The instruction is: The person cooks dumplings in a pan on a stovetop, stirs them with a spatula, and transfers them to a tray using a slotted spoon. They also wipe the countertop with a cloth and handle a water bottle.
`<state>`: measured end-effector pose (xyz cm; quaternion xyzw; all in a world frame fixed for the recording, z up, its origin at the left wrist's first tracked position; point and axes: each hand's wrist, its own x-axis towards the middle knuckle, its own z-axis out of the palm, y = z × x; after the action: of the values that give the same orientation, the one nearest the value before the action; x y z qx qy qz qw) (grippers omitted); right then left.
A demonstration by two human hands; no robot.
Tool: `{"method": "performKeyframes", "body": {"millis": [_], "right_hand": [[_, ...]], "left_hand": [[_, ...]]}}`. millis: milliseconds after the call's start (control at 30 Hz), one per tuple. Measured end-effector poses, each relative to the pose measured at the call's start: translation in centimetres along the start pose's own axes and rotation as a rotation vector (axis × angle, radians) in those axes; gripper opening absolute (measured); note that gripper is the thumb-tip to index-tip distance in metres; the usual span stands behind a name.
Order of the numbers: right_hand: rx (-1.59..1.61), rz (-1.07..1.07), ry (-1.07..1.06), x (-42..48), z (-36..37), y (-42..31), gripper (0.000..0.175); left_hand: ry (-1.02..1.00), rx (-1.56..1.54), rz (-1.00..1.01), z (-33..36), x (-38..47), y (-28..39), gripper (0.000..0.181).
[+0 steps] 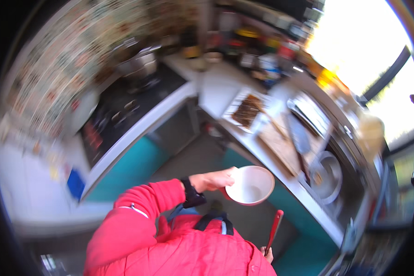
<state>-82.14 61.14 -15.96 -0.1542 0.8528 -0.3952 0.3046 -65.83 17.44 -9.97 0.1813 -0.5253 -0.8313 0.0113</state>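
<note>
My left hand (215, 180) grips a bowl (251, 186), white inside and reddish outside, by its near left rim. It is held above the floor between the counters, tilted so that its inside faces up; nothing distinct shows in it. Low on the right, my right hand (269, 256) is wrapped around a long red-handled utensil (274, 227) that points upward. Its kind is not clear, and my sleeve hides part of that hand. Bowl and utensil are apart.
The right counter holds a white tray of brown food (247, 111), a wooden cutting board (279, 148) with utensils on it, and a sink with a light basin (326, 179). On the left is a black hob (124, 103) bearing a metal pot (134, 63). Much is blurred.
</note>
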Motion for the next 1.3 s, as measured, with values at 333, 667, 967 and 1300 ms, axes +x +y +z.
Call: {"method": "performKeyframes", "body": {"millis": [333,667,967,1300], "right_hand": [[-0.363,-0.568,-0.505,15.3,9.8,-12.2,0.015],[-0.690,-1.242,-0.219,5.3,21.0,-29.0,0.016],[-0.071,-0.634,-0.339,-2.7,23.8,-34.6,0.005],[0.226,-0.769,-0.537,-0.4,28.0,-41.7,0.010]], "left_hand": [[1.634,-0.401,0.130,-5.2,-40.6,-7.2,0.044],[1.964,-0.521,0.386,-18.5,-53.8,-10.6,0.038],[1.613,-0.399,0.581,-24.4,-55.8,-14.2,0.045],[0.799,-0.136,-0.012,-15.1,-38.3,-7.5,0.044]]}}
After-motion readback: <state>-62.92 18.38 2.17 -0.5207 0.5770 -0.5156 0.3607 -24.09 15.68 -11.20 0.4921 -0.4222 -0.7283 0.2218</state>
